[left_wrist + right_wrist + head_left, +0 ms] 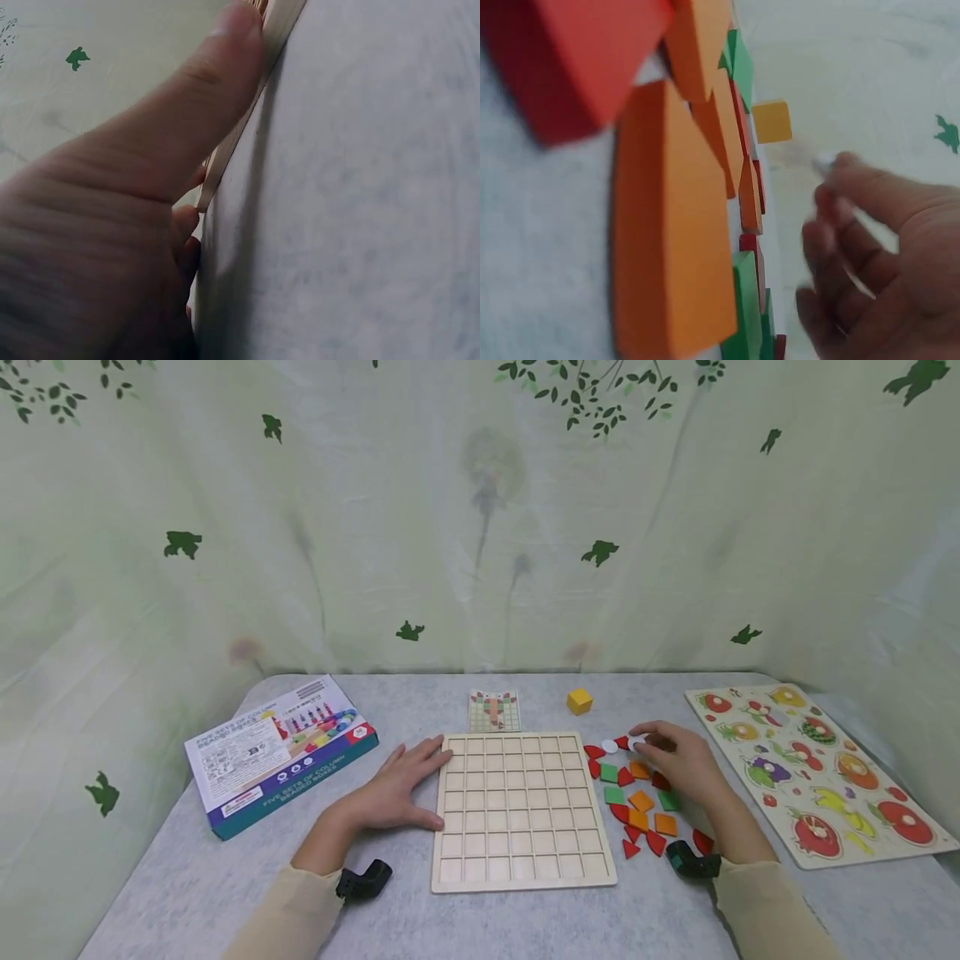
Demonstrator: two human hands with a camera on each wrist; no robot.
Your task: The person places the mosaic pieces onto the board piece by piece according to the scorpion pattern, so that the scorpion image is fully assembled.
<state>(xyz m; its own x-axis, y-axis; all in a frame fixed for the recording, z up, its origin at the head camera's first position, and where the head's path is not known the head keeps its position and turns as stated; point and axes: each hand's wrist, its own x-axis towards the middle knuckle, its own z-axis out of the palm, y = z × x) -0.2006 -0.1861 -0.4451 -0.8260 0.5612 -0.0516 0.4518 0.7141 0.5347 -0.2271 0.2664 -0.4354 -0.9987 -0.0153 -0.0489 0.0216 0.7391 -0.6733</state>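
Note:
A wooden grid board lies on the table, its square cells bare. My left hand rests at its left edge with fingers spread; in the left wrist view the thumb touches the board's side. Right of the board, my right hand pinches a small white piece between thumb and finger, above the far end of the loose pieces. These include red quarter-round pieces, green squares, orange squares and a white round piece.
Behind the board lies a pattern card, with a yellow cube to its right. A printed box sits at the left. On the right is a fruit puzzle board. A patterned curtain hangs behind the table.

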